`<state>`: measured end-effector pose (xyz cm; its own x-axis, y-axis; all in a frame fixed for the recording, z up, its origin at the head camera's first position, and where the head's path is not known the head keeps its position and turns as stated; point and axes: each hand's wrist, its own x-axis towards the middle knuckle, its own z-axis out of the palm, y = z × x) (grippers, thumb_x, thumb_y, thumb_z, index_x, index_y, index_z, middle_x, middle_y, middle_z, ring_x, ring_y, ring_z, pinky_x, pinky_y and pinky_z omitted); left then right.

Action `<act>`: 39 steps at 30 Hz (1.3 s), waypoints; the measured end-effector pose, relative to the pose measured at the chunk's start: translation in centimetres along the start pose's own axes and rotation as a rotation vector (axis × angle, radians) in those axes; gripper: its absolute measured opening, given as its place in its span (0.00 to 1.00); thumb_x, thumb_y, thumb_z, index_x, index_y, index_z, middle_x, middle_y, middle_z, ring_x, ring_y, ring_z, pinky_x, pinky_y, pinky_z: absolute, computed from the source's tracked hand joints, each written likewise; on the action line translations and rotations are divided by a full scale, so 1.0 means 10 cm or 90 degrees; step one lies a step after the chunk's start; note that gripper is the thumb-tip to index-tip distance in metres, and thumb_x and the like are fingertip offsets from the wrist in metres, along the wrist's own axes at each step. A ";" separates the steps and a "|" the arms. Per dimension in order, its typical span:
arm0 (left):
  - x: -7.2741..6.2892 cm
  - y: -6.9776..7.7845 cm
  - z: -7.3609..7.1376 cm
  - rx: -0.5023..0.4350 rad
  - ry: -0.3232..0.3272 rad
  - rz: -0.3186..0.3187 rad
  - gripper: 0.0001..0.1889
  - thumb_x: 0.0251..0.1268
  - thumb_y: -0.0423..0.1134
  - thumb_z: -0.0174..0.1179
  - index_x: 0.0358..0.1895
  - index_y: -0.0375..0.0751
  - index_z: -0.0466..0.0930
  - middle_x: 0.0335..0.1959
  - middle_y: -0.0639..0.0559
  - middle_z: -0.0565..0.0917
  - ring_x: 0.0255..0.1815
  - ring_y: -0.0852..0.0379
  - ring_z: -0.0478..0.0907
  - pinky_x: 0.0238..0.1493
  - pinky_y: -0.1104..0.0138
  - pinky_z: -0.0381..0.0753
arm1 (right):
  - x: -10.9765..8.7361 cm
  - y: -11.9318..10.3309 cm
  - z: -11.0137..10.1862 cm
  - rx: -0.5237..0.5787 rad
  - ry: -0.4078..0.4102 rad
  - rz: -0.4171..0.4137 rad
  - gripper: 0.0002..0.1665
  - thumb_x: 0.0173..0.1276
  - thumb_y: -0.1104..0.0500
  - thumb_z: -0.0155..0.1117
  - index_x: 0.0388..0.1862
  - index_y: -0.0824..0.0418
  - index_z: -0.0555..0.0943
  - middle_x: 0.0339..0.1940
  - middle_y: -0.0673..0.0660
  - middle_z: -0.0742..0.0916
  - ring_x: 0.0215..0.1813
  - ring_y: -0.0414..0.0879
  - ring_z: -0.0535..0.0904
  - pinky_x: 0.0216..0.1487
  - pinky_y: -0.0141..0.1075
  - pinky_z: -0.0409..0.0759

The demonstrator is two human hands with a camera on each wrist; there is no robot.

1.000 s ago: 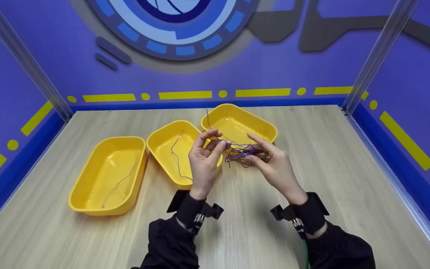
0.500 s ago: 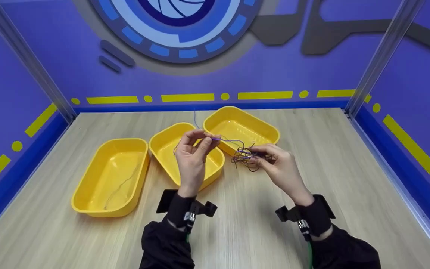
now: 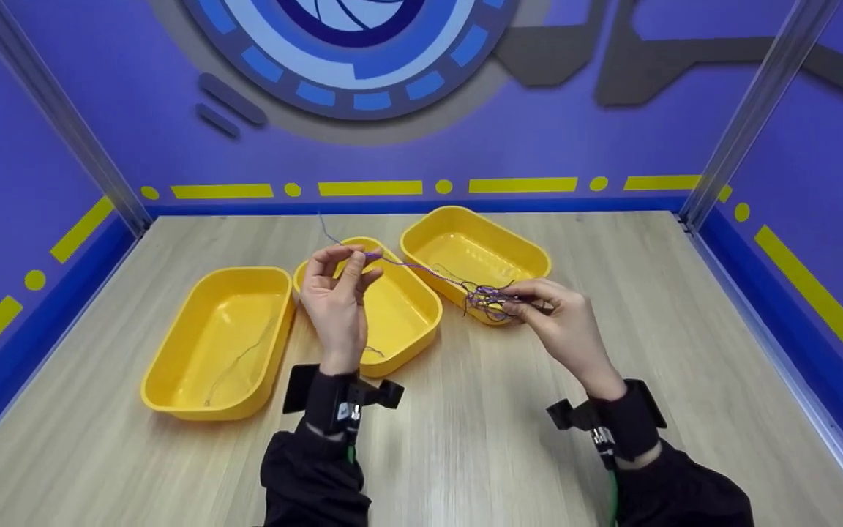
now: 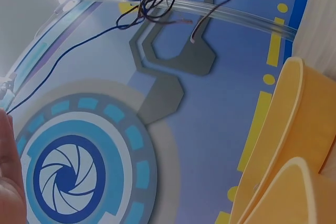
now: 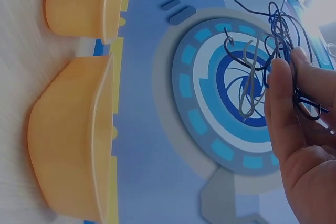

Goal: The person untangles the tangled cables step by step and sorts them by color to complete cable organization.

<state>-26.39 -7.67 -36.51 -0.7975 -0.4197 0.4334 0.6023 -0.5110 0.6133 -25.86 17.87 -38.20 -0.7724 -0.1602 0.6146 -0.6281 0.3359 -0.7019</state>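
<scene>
A tangled bundle of thin wires [image 3: 489,296], dark, purple and grey, is pinched between the thumb and fingers of my right hand [image 3: 564,326]. From it one purple wire [image 3: 418,266] stretches left to my left hand [image 3: 337,307], which pinches it between thumb and forefinger. The wire's loose end sticks up beyond that hand. In the right wrist view the bundle [image 5: 281,35] shows several loops and free ends. In the left wrist view the drawn-out wire [image 4: 65,53] runs to the edge of the left hand [image 4: 9,177].
Three yellow trays stand on the wooden table [image 3: 480,424]: left [image 3: 173,359], middle [image 3: 421,322] and back right [image 3: 538,256]. A thin wire [image 3: 238,359] lies in the left tray. A short wire piece [image 3: 374,351] shows in the middle one. Blue walls surround the table.
My left hand has moved left, away from the right hand, drawing a length of purple wire out of the bundle. The right hand has shifted slightly right and still pinches the bundle.
</scene>
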 end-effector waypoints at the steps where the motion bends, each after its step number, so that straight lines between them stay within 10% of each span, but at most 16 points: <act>1: 0.01 0.00 0.00 0.001 0.008 0.003 0.14 0.73 0.16 0.50 0.39 0.38 0.79 0.37 0.49 0.85 0.39 0.55 0.90 0.37 0.69 0.90 | 0.00 0.00 0.00 0.000 0.000 0.001 0.09 0.62 0.77 0.71 0.41 0.72 0.89 0.39 0.66 0.91 0.42 0.30 0.82 0.41 0.20 0.83; 22: 0.20 0.16 -0.23 -0.013 0.160 0.062 0.13 0.73 0.18 0.54 0.29 0.36 0.73 0.37 0.44 0.81 0.34 0.53 0.89 0.31 0.69 0.89 | 0.05 0.03 -0.15 0.051 -0.024 0.074 0.08 0.64 0.80 0.67 0.42 0.79 0.86 0.40 0.73 0.88 0.32 0.30 0.85 0.35 0.27 0.87; 39: 0.14 0.04 -0.13 0.002 0.121 0.002 0.13 0.73 0.19 0.54 0.30 0.37 0.75 0.36 0.46 0.82 0.35 0.55 0.89 0.32 0.68 0.89 | 0.09 0.06 -0.18 0.068 -0.025 0.142 0.13 0.73 0.77 0.58 0.54 0.77 0.81 0.49 0.72 0.86 0.37 0.36 0.81 0.36 0.26 0.84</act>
<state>-27.22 -9.42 -36.50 -0.7746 -0.5554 0.3027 0.6042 -0.5079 0.6140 -26.75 19.61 -37.47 -0.8946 -0.1298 0.4277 -0.4469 0.2670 -0.8538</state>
